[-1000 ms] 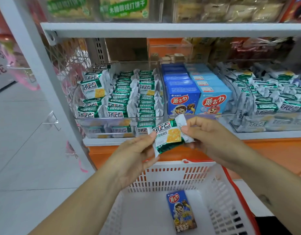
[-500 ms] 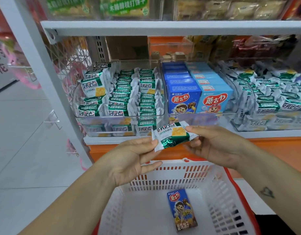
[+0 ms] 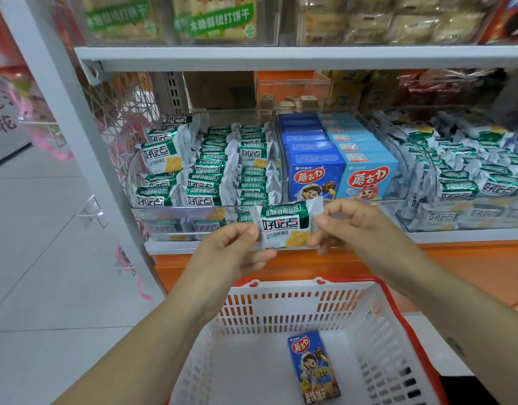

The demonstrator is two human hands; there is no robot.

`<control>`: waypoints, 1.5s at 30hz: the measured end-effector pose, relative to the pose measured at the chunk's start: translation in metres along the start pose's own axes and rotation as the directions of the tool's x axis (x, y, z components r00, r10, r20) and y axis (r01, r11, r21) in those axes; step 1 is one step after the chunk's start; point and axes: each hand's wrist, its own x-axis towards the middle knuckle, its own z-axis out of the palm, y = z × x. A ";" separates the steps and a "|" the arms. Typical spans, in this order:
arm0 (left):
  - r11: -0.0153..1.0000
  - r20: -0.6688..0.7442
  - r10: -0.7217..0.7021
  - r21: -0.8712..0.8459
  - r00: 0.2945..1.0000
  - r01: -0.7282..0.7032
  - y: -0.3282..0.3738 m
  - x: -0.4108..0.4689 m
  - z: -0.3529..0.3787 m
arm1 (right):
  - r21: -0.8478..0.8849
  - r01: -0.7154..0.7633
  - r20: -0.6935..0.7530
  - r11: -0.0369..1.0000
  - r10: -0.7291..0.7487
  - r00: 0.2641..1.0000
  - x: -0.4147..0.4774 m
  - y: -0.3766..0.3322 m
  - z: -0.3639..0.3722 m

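A small green and white biscuit packet is held upright in front of the shelf, its printed face toward me. My left hand pinches its left edge and my right hand pinches its right edge. Below them stands a white shopping basket with a red rim. A dark blue snack box lies flat on the basket's floor.
A clear bin on the shelf holds several rows of the same green packets. Beside it stand blue boxes and light blue boxes, with more green packets at right. An orange shelf base runs below. Grey floor tiles lie at left.
The packet has turned from tilted to upright, facing me, and both hands have shifted their pinch to its side edges. The view has dropped slightly.
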 end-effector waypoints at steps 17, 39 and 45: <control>0.951 -0.057 0.284 0.142 0.957 -0.274 -0.004 0.004 0.002 | 0.014 0.149 -0.136 0.989 -0.146 0.980 0.003 0.017 0.004; 0.897 -0.050 0.397 0.232 0.917 -0.376 0.004 -0.004 0.004 | 0.116 0.069 -0.045 0.991 -0.064 0.997 0.004 0.009 -0.002; 0.888 -0.060 0.405 0.266 0.912 -0.376 0.007 -0.002 0.001 | -0.005 0.041 -0.056 0.999 -0.041 0.998 0.002 0.006 0.002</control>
